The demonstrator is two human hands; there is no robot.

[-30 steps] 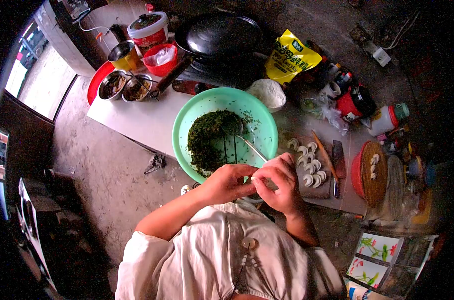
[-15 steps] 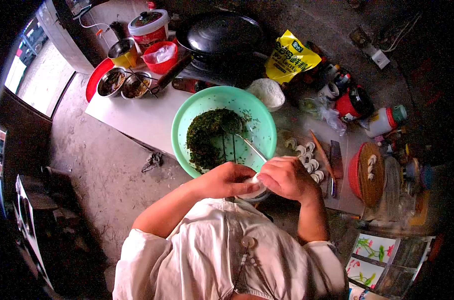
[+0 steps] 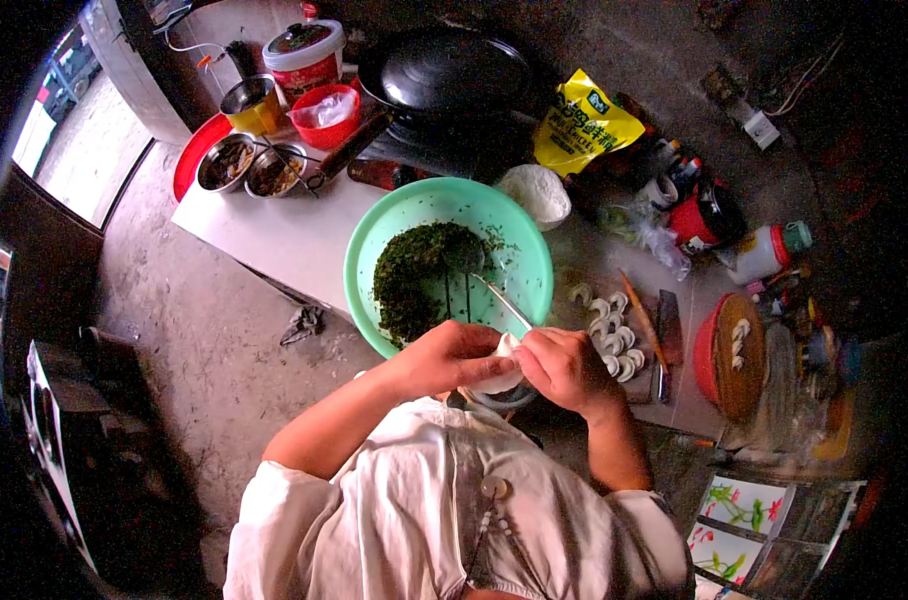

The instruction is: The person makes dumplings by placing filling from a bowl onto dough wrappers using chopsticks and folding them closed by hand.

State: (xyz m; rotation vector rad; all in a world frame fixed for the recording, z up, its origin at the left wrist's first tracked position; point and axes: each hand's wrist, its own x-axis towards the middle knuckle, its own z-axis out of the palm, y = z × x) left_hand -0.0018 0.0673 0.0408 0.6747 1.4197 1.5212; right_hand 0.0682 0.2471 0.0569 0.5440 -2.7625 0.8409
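Observation:
Both hands are pinched on a white dumpling (image 3: pixel 498 378) in front of my chest, at the near rim of a green basin (image 3: pixel 530 215). My left hand (image 3: pixel 452 357) supports it from the left. My right hand (image 3: pixel 568 368) presses its edge from the right. Fingers cover part of the dumpling, so its full shape is hidden. In the basin lies a dark green chopped filling (image 3: pixel 404 275), with a metal spoon (image 3: pixel 509 302) resting in it, its handle pointing towards my right hand. Several crescent-shaped dumplings (image 3: pixel 614 340) lie on the table to the right.
Beside those dumplings are a rolling pin (image 3: pixel 642 315) and a dark-bladed knife (image 3: pixel 669 335). A flour bowl (image 3: pixel 536 195), a yellow bag (image 3: pixel 587 125) and a black wok lid (image 3: pixel 444 72) stand behind. Far right, a red basket (image 3: pixel 707 360) bears a round board (image 3: pixel 742 375) with several dumplings.
My right hand has shifted slightly lower and its fingers have moved along the dumpling's edge, leaving more of the white dough showing. My left hand keeps its hold. The view has shifted slightly.

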